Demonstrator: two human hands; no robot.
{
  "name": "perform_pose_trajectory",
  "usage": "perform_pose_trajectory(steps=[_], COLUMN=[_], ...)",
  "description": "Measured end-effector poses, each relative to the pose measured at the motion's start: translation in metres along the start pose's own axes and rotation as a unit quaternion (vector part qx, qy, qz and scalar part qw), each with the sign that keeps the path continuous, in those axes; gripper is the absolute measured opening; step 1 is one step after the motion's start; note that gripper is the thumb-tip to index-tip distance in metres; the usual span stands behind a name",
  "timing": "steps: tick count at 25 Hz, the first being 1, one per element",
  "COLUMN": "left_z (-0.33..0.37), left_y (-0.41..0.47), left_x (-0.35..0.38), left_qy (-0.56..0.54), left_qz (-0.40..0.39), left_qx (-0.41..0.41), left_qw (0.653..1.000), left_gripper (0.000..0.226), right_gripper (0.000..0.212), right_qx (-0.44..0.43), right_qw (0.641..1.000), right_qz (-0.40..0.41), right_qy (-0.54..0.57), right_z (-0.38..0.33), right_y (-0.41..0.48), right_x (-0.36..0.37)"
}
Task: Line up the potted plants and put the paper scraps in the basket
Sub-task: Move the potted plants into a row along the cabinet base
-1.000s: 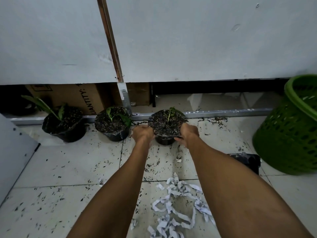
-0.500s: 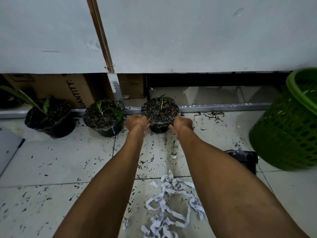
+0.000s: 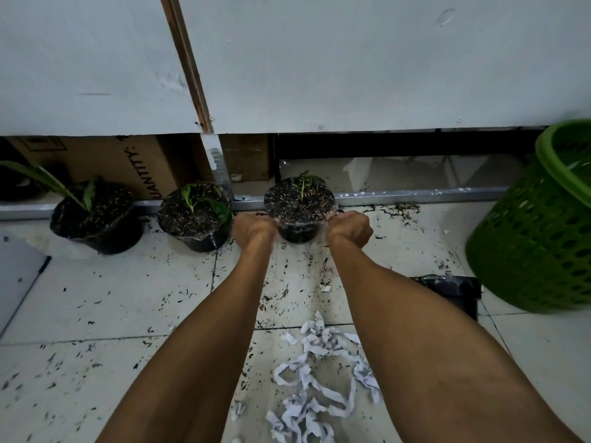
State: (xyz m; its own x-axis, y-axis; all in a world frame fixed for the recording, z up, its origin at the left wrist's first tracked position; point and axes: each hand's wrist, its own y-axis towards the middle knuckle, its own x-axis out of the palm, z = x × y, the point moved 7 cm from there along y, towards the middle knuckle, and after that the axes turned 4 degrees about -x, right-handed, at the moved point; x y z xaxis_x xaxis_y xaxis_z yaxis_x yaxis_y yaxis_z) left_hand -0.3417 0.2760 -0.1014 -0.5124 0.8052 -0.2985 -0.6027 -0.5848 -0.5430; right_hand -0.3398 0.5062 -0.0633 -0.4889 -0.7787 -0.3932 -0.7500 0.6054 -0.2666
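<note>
Three black potted plants stand on the tiled floor along a metal rail. My left hand (image 3: 252, 228) and my right hand (image 3: 350, 230) grip the rim of the right pot (image 3: 299, 203) from both sides. The middle pot (image 3: 195, 219) sits just left of my left hand, and the left pot (image 3: 96, 219) stands further left with a long leaf. A heap of white paper scraps (image 3: 316, 378) lies on the floor between my forearms. The green perforated basket (image 3: 537, 244) stands at the right edge.
A white wall panel hangs above the pots, with a cardboard box (image 3: 128, 164) behind the left two. A small black container (image 3: 454, 290) sits beside the basket. A grey board (image 3: 19, 282) lies at the left edge. Dark soil crumbs are scattered over the tiles.
Both hands have pushed the right pot farther back toward the metal rail, a little away from the middle pot. The other two pots have not moved.
</note>
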Motion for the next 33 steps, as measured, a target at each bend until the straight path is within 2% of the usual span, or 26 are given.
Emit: perform_pose_trajectory(steps=[4, 7, 9, 11, 12, 15, 18, 21, 24, 26, 28, 30, 33], left_z=[-0.017, -0.011, -0.004, -0.003, -0.005, -0.018, -0.034, -0.041, -0.055, -0.068, -0.078, -0.083, -0.073], left_y=[-0.031, -0.060, -0.079, -0.104, -0.113, -0.140, -0.154, -0.162, -0.176, -0.184, -0.190, -0.185, -0.188], left_x=[-0.001, 0.002, 0.008, 0.016, 0.024, 0.051, 0.084, 0.113, 0.142, 0.158, 0.164, 0.165, 0.165], left_qy=[-0.018, 0.015, 0.028, 0.051, 0.075, 0.161, 0.279, 0.304, 0.268, 0.238, 0.236, 0.235, 0.205], left_qz=[-0.041, -0.080, -0.095, -0.106, -0.112, -0.153, -0.238, -0.272, -0.305, -0.340, -0.364, -0.355, -0.357], left_qx=[-0.018, -0.003, 0.017, 0.033, 0.040, 0.024, -0.019, -0.032, -0.049, -0.095, -0.135, -0.155, -0.138], left_qw=[0.999, 0.997, 0.995, 0.992, 0.990, 0.975, 0.930, 0.912, 0.912, 0.905, 0.891, 0.891, 0.901], left_gripper=[0.015, 0.015, 0.011, 0.012, 0.015, 0.021, 0.023, 0.031, 0.041, 0.044, 0.034, 0.031, 0.026], right_gripper=[0.023, 0.023, 0.013, 0.032, 0.032, 0.024, 0.040, 0.050, 0.052, 0.050, 0.052, 0.055, 0.038], right_qx=[-0.034, -0.074, -0.116, -0.146, -0.152, -0.130, -0.082, -0.032, 0.019, 0.039, 0.060, 0.074, 0.089], right_qw=[0.996, 0.980, 0.960, 0.949, 0.946, 0.944, 0.923, 0.907, 0.913, 0.922, 0.941, 0.955, 0.972], right_qz=[-0.062, -0.077, -0.112, -0.114, -0.102, -0.054, -0.086, -0.095, -0.110, -0.120, -0.092, -0.079, -0.063], right_qy=[-0.051, -0.166, -0.228, -0.256, -0.268, -0.299, -0.367, -0.408, -0.392, -0.366, -0.320, -0.275, -0.210], right_z=[-0.010, -0.030, -0.052, -0.069, -0.070, -0.053, -0.027, 0.000, 0.032, 0.046, 0.051, 0.057, 0.057], right_y=[-0.010, -0.020, -0.027, -0.027, -0.022, -0.005, 0.017, 0.035, 0.045, 0.047, 0.054, 0.063, 0.067], right_x=[-0.009, -0.039, -0.067, -0.102, -0.119, -0.162, -0.187, -0.206, -0.208, -0.208, -0.215, -0.221, -0.224])
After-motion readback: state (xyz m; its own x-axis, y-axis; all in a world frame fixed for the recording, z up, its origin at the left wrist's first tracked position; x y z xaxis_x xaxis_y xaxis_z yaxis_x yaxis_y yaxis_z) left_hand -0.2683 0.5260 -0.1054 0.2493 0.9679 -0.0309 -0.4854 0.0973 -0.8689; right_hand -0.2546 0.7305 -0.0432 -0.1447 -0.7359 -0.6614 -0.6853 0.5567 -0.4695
